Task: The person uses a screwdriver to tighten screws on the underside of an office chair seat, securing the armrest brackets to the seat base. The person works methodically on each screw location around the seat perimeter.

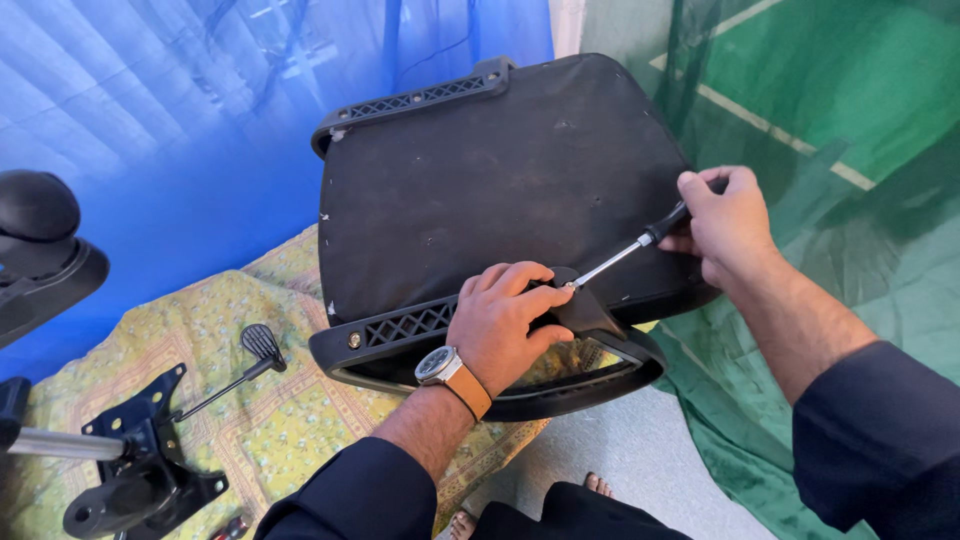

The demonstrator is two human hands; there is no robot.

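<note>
In the head view, the right hand (pixel 728 222) grips a screwdriver (pixel 640 244), its tip at the armrest bracket (pixel 588 310) on the upturned chair seat (pixel 490 190), which the left hand (pixel 500 322) presses flat (fingers spread); keeping the shaft square to the screw should prevent slipping.

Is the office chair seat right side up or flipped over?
Flipped over. The chair seat shows its flat black underside, with the armrest hanging below its near edge, steadied by the left hand.
</note>
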